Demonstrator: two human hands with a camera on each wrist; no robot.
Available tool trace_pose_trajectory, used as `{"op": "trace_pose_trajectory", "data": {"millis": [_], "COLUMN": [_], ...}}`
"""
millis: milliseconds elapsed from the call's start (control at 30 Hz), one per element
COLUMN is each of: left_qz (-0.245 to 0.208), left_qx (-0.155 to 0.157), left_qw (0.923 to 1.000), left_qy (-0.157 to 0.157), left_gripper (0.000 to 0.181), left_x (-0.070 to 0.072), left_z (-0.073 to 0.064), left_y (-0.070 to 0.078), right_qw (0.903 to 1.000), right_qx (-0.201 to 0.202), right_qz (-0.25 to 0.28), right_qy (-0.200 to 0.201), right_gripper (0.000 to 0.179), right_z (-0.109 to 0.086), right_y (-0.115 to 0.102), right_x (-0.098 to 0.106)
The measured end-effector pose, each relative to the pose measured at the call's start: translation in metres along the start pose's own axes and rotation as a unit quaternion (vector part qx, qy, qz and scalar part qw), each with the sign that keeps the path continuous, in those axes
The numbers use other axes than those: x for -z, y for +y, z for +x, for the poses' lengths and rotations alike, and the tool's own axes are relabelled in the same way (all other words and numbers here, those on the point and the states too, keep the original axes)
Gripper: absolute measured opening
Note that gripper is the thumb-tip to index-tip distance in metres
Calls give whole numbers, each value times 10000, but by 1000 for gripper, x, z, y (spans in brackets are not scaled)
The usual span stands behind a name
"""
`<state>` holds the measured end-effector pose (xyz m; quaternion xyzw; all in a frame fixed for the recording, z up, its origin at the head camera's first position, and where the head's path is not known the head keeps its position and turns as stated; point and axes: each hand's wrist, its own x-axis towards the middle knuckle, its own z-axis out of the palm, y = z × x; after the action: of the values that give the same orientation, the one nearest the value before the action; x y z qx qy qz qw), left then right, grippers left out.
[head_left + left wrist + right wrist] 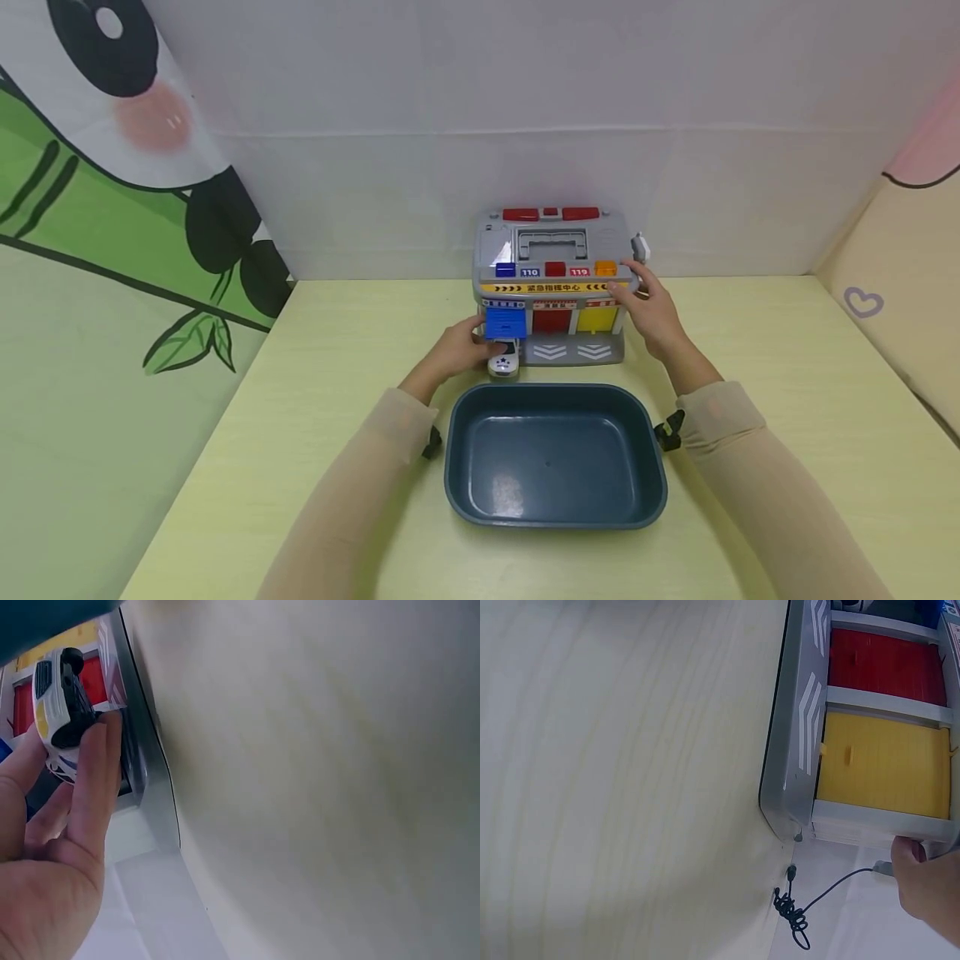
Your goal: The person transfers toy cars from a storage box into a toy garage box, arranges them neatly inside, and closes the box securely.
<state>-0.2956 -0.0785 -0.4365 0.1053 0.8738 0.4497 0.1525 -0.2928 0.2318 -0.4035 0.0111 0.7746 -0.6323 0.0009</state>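
A grey toy emergency station [555, 287] stands at the back of the table, with a blue door [506, 322], a red door [551, 321] and a yellow door [597, 319]. The blue door is swung up; the red and yellow doors are down. My left hand [459, 348] pinches a small white toy car [503, 362] between thumb and fingers, in front of the blue door's bay. The car's dark wheels show in the left wrist view. My right hand [654, 312] grips the station's right front corner; some of its fingers are hidden in the right wrist view.
A dark blue-green plastic basin [555, 527] sits in front of the station, between my forearms. A grey toy part [641, 247] hangs at the station's right side. A coiled dark cord [793, 911] trails beside it. A white cloth backdrop [360, 200] rises behind.
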Motion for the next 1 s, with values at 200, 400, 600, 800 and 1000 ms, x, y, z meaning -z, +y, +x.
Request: {"op": "trace_pose_trajectory", "data": {"millis": [200, 400, 600, 800, 1000], "left_qz": [-822, -1517, -1983, -1847, -1421], "left_qx": [191, 394, 604, 762, 636], "left_qw": [9963, 9875, 9781, 9795, 9872], "left_qy": [-171, -140, -182, -240, -350], "left_gripper": [53, 41, 58, 89, 103], "left_x": [-4, -6, -5, -1, 1], "left_z": [-3, -3, -3, -5, -5], "left_y": [-2, -3, -2, -1, -2], "right_qw": [10000, 10000, 10000, 10000, 10000], "right_qx": [-12, 13, -6, -23, -38], "right_qz": [0, -5, 7, -14, 43], "right_qy": [0, 5, -4, 4, -18], "right_gripper": [66, 66, 66, 66, 66], "right_z": [0, 0, 1, 1, 0], "right_y": [0, 0, -1, -2, -1], "right_x": [0, 1, 1, 0, 0]}}
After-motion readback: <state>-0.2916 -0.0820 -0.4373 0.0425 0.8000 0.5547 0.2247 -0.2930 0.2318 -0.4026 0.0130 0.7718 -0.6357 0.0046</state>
